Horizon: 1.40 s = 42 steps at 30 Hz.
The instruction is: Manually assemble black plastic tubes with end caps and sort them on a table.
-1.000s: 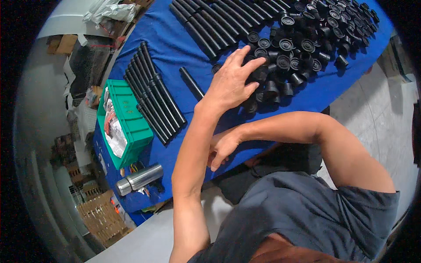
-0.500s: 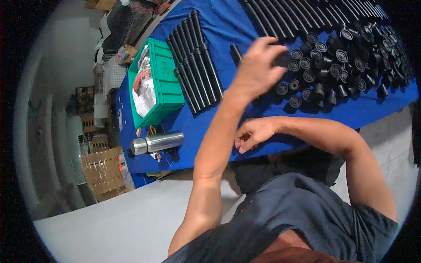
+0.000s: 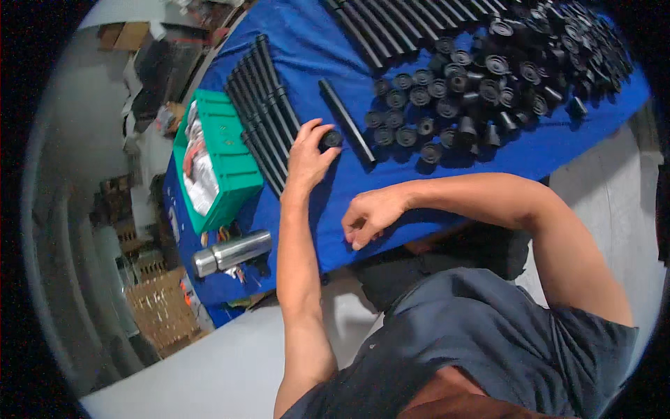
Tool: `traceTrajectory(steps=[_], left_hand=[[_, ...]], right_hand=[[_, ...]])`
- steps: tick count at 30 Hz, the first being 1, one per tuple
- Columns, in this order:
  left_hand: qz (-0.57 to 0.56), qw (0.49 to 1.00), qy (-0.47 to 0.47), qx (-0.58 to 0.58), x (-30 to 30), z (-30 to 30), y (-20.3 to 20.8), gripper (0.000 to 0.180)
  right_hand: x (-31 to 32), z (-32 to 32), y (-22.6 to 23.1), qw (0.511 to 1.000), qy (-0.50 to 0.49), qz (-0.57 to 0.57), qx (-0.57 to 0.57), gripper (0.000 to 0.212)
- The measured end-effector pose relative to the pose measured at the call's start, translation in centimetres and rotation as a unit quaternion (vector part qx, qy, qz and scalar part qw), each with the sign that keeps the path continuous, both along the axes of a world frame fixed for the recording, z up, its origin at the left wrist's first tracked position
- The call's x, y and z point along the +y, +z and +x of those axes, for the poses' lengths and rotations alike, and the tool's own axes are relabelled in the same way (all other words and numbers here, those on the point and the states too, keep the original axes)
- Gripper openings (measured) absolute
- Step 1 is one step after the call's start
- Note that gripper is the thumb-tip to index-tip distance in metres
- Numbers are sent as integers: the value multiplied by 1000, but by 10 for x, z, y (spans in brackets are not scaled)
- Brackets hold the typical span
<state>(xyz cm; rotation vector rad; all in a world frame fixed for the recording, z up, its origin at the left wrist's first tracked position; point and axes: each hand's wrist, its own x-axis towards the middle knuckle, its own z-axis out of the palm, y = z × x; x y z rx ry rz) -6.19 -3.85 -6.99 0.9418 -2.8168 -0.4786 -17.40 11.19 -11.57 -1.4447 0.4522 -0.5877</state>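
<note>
My left hand (image 3: 308, 159) is closed around a round black cap (image 3: 330, 140), held over the blue cloth between thumb and fingers. Just right of it, a single black tube (image 3: 347, 122) lies by itself at a slant. To its left a row of black tubes (image 3: 269, 115) lies side by side, partly covered by that hand. My right hand (image 3: 377, 213) rests near the cloth's front edge with its fingers curled in; whether anything is inside them is hidden. Many loose black caps (image 3: 447, 108) are heaped to the right, ringed faces or sides showing.
A green crate (image 3: 227, 150) with crumpled white and reddish material stands at the left. In front of it lies a silver metal flask (image 3: 241, 251) with small items beside it. More black tubes (image 3: 391, 31) are lined up at the back of the blue cloth (image 3: 317, 56).
My left hand has moved left from the cap heap and now carries a cap beside the single tube. My right hand stays curled near the edge. The whole view has shifted.
</note>
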Motion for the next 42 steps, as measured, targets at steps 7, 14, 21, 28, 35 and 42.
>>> traceTrajectory(steps=[7, 14, 21, 28, 35, 42], left_hand=[[21, 999, 6, -33, 2, -8, 4, 52], [1, 993, -64, 103, 54, -57, 44, 39], [-21, 949, -309, 58, 135, -138, 32, 27], [-3, 950, -296, 96, 140, -142, 16, 14], [-2, 953, -243, 184, 131, -129, 23, 17], [259, 920, 121, 268, 71, -9, 52, 27]], right_hand=[[3, -2, 2, 1000, -8, -12, -3, 31], [2, 1, -9, 1000, -15, -7, -12, 29], [12, 11, -9, 982, 2, -185, 25, 41], [32, 26, -8, 983, -71, -168, -17, 38], [41, 33, -6, 974, -193, -111, -42, 35], [2, -3, 4, 994, -42, -93, 42, 33]])
